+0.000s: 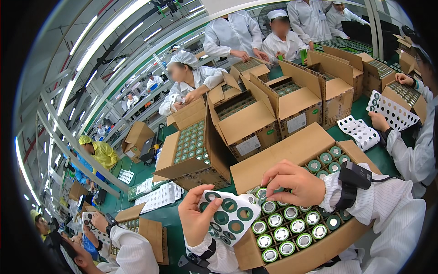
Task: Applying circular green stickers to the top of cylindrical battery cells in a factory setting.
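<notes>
As left hand point(197, 218) grips glossy ring-sticker sheet point(230, 217) | right hand point(292, 181) presses (fingertips) round cell point(262, 193)

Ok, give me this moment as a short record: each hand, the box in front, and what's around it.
left hand: holds a white sheet of green ring stickers
right hand: fingertips pressed on a cell top at the box's near-left corner
open cardboard box: packed with upright cylindrical cells, some green-ringed, some bare metal
right wrist: black strapped device
surface: green table
around: more open cell boxes, co-workers in white coats
</notes>
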A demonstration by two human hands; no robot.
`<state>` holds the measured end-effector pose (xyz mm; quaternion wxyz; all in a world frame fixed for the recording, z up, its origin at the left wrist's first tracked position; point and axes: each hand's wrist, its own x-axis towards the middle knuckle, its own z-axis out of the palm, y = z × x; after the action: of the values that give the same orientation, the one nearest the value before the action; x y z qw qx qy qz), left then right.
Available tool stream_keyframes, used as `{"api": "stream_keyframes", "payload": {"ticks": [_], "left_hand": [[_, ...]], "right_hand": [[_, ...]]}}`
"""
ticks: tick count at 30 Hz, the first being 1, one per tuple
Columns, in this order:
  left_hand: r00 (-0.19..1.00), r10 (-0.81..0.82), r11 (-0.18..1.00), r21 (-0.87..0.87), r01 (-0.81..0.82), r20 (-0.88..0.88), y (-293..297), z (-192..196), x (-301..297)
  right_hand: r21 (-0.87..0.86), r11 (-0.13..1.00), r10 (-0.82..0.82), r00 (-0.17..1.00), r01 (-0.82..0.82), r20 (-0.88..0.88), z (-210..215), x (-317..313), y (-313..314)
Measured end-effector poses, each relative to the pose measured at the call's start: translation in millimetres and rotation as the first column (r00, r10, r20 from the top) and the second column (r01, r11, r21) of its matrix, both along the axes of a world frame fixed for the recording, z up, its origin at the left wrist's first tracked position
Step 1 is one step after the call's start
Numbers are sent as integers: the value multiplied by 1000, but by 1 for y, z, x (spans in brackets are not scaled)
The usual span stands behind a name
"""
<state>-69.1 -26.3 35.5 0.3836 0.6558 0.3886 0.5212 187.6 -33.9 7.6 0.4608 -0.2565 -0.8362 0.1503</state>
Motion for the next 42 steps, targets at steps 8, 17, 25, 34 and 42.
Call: {"api": "stream_keyframes", "payload": {"ticks": [8, 17, 25, 34, 42], "left_hand": [[998, 44, 998, 32, -45, 35, 0, -3, -2], [991, 87, 996, 10, -89, 103, 1, 0, 5], [996, -25, 995, 90, 33, -81, 0, -5, 10], [978, -19, 997, 72, 35, -207, -6, -9, 33], [952, 177, 969, 212, -125, -248, -6, -7, 44]], "right_hand": [[-15, 1000, -2, 1000, 2, -3, -1, 0, 0], [-11, 994, -106, 990, 105, -91, 1, 2, -3], [-202, 967, -202, 949, 154, -241, -2, -2, -7], [-338, 940, -121, 975, 52, -186, -1, 1, -11], [-22, 999, -39, 993, 37, -109, -10, -13, -4]]}}
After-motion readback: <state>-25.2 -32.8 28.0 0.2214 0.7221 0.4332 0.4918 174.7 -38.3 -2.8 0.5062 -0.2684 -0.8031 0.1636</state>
